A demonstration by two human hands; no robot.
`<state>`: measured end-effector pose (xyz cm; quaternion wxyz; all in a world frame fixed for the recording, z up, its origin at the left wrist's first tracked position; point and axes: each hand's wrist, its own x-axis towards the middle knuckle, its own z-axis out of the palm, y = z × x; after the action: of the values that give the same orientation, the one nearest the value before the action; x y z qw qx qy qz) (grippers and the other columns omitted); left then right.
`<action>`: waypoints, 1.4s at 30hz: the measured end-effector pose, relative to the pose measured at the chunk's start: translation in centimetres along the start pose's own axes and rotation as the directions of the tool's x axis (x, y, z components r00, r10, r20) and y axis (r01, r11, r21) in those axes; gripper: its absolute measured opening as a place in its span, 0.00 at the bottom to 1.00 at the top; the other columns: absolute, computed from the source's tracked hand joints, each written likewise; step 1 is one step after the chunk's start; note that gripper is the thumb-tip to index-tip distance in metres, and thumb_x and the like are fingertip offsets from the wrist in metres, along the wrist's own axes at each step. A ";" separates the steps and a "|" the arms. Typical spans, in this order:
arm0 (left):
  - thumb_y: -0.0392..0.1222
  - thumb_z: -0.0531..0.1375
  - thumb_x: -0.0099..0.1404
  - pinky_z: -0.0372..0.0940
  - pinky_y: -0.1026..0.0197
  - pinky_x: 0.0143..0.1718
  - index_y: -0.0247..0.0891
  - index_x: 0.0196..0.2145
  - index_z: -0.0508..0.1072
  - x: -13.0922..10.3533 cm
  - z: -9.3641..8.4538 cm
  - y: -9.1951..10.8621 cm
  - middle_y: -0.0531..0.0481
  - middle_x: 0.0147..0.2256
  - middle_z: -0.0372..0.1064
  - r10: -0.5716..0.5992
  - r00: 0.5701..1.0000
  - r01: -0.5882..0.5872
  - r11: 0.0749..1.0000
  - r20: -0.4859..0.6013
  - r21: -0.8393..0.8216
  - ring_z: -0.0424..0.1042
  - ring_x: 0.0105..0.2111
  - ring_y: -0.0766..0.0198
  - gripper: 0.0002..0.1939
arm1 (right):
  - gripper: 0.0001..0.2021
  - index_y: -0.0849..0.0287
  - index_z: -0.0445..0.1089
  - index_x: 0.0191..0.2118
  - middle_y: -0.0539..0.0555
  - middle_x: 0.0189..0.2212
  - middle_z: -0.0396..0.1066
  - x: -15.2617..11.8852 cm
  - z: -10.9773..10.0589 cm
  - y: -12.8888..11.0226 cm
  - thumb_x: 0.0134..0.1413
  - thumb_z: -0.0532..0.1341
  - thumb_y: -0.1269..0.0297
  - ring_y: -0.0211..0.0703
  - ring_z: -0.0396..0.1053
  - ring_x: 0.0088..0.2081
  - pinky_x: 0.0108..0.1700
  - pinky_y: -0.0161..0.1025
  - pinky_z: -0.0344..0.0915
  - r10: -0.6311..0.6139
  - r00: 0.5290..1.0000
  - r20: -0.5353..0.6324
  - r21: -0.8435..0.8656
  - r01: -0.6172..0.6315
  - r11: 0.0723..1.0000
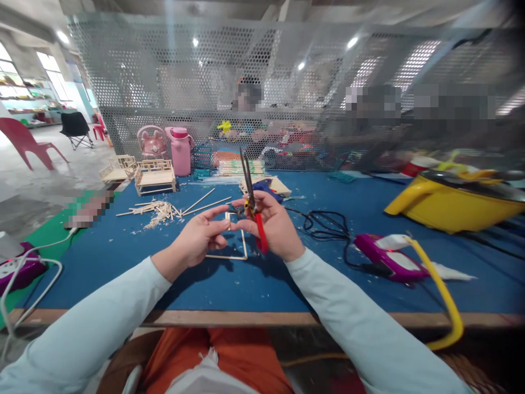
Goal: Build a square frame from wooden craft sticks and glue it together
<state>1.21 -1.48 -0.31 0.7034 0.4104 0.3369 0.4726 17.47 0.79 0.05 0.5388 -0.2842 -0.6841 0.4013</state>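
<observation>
Left hand (200,236) pinches a thin stick frame (235,243) held just above the blue worktop (123,257). Right hand (273,227) grips red-handled pliers (252,205), blades upward, seemingly touching the frame's top corner.

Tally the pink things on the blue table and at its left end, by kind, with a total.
Pink flask: 1
Pink round case: 1
Pink glue gun: 1
Pink power strip: 1
Total: 4
The cutters in the right hand have red handles, so they are left out.
</observation>
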 end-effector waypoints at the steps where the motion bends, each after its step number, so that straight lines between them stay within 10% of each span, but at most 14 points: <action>1: 0.34 0.64 0.54 0.59 0.74 0.17 0.38 0.51 0.65 0.0 0.0 0.0 0.56 0.22 0.68 -0.007 1.000 0.007 1.000 0.009 -0.016 0.60 0.12 0.79 0.26 | 0.26 0.53 0.60 0.40 0.49 0.33 0.68 -0.1 0.3 0.0 0.32 0.71 0.62 0.35 0.64 0.30 0.35 0.36 0.64 0.009 1.000 0.014 0.014 -0.009 1.000; 12: 0.31 0.60 0.56 0.56 0.74 0.14 0.36 0.43 0.69 -0.4 0.6 -0.1 0.60 0.19 0.62 -0.055 0.998 0.054 0.998 -0.015 -0.044 0.50 0.09 0.82 0.15 | 0.22 0.57 0.63 0.37 0.49 0.32 0.67 -0.6 1.0 0.5 0.32 0.71 0.64 0.37 0.66 0.32 0.36 0.35 0.65 0.009 0.995 0.101 -0.047 -0.004 0.999; 22: 0.35 0.62 0.54 0.67 0.69 0.27 0.35 0.49 0.65 -0.1 0.3 0.6 0.50 0.29 0.72 0.007 0.994 -0.018 0.996 -0.113 -0.089 0.72 0.26 0.69 0.24 | 0.23 0.55 0.62 0.37 0.50 0.32 0.70 -0.7 1.0 0.6 0.31 0.71 0.62 0.37 0.69 0.32 0.37 0.36 0.67 0.022 0.994 0.109 0.011 -0.023 1.000; 42: 0.26 0.64 0.50 0.65 0.72 0.19 0.35 0.56 0.59 -0.1 0.1 0.7 0.52 0.24 0.73 0.005 0.996 -0.005 1.000 -0.093 -0.004 0.68 0.18 0.73 0.36 | 0.32 0.52 0.57 0.48 0.51 0.37 0.73 -0.3 0.3 0.6 0.33 0.70 0.66 0.38 0.72 0.34 0.40 0.38 0.68 0.131 0.954 0.269 0.166 -0.180 0.970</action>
<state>0.99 -1.46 0.40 0.6867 0.3873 0.3672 0.4936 17.23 0.76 -0.69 0.4372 -0.2307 -0.6821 0.5389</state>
